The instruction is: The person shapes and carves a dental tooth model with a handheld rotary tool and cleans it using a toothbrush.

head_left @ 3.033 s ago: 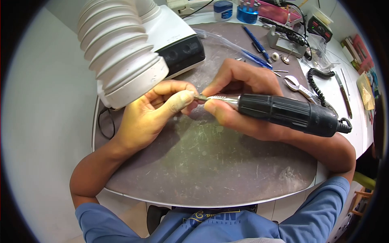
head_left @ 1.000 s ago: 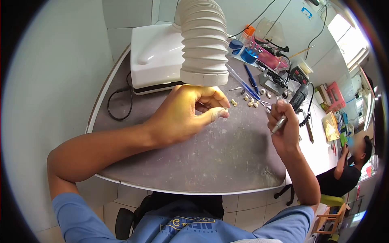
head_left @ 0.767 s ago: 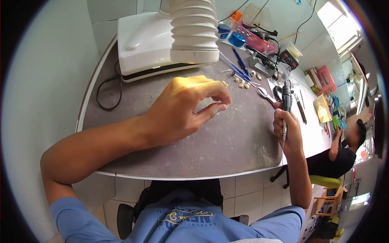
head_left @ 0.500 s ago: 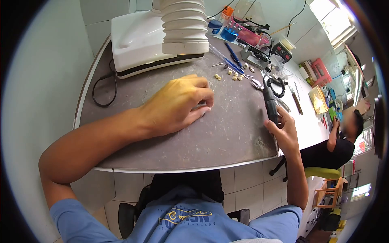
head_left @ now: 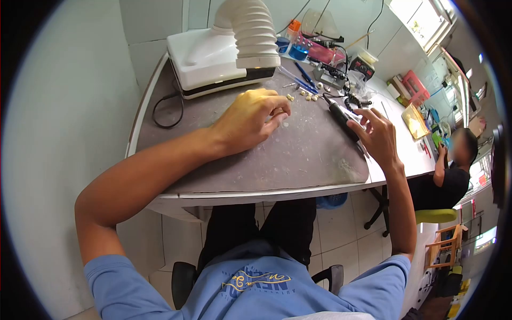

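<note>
My left hand (head_left: 249, 118) rests over the grey-brown work mat (head_left: 256, 170), its fingers curled in and the thumb near the fingertips. Whatever it pinches, if anything, is hidden or too small to name. Just beyond its knuckles lie several small cream, tooth-like pieces (head_left: 309, 96). A black rotary handpiece (head_left: 342, 120) with a coiled cord lies slantwise on the right part of the mat. My right hand (head_left: 377, 132) hovers beside it with fingers bent and apart; the thumb is close to the handpiece body, and I cannot tell whether they touch.
A white box-shaped unit (head_left: 208, 64) with a ribbed hose (head_left: 256, 37) stands at the back left. Blue pens (head_left: 305, 72), a control box (head_left: 362, 66) and a pink tray (head_left: 325, 53) sit behind. A co-worker (head_left: 456, 178) sits at the far right.
My right hand has loosened from the handpiece, which now lies on the mat. The left hand stays curled. The whole view has shifted with my head.
</note>
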The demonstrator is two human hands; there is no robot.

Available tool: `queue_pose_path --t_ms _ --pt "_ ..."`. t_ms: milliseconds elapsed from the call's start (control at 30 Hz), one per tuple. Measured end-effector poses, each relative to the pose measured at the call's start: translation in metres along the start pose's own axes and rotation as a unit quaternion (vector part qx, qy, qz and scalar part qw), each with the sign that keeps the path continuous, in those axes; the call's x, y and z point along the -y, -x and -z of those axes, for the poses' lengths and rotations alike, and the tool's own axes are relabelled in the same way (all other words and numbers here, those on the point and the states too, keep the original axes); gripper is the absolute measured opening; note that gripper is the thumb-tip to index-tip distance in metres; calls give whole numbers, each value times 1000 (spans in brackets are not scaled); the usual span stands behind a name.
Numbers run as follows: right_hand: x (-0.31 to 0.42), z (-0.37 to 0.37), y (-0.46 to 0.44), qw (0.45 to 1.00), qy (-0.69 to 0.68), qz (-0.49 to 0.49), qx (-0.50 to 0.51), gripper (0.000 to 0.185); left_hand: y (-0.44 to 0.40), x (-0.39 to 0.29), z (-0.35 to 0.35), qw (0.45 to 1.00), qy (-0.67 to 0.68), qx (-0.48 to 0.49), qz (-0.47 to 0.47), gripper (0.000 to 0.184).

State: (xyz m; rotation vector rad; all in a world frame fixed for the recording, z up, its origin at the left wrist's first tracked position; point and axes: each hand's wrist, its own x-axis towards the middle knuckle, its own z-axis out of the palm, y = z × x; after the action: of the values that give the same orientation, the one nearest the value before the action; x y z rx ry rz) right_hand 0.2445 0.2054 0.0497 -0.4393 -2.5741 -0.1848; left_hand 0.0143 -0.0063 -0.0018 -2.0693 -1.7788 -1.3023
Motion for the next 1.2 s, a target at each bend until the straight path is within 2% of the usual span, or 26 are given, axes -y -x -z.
queue_pose_path --t_ms 33,167,267,300,333,400,567,633,700,733,767,833,867,1000,1100,1167,1200 --pt "7 1 -12 999 -29 -12 -4 32 1 2 -1 1000 -5 -6 -4 13" --pt "23 -17 -75 995 -61 77 -14 20 -2 4 -5 999 19 -40 22 10" --pt "28 -56 -123 993 -50 104 17 18 -2 8 -1 993 38 -27 105 9" --pt "26 -73 -137 991 -41 125 29 18 -3 10 0 994 30 -31 102 9" --pt "33 -82 -148 991 -25 106 75 18 -4 13 -1 988 71 -36 136 8" --pt "41 -98 -159 990 -27 101 95 14 -6 13 2 970 129 -30 203 6" --pt "42 -119 -176 983 28 141 110 10 -9 15 4 947 213 -20 238 11" --pt "39 -101 -178 992 27 106 56 23 -9 11 3 940 237 -3 245 15" --pt "24 -83 -168 989 -26 135 -57 26 -9 8 4 909 339 24 241 19" --pt "20 -70 -160 984 -62 142 -90 23 -11 -3 7 868 391 18 306 22" --pt "16 -58 -150 976 -97 148 -127 20 -10 -6 4 863 394 17 315 22" --pt "6 -40 -129 975 -77 174 -115 21 -14 -6 1 785 486 28 382 25" --pt "1 -34 -118 973 -54 199 -106 23 -16 -5 0 767 510 44 387 26" --pt "-9 -30 -85 971 -77 220 -56 27 -34 -1 -14 765 513 68 382 26" --pt "-11 -35 -70 969 -131 199 -62 33 -44 8 -28 770 524 51 359 23" --pt "-15 -41 -64 967 -167 189 -48 40 -45 15 -34 762 543 35 352 23" --pt "-19 -46 -63 956 -189 219 -52 45 -45 16 -33 760 549 37 346 25"
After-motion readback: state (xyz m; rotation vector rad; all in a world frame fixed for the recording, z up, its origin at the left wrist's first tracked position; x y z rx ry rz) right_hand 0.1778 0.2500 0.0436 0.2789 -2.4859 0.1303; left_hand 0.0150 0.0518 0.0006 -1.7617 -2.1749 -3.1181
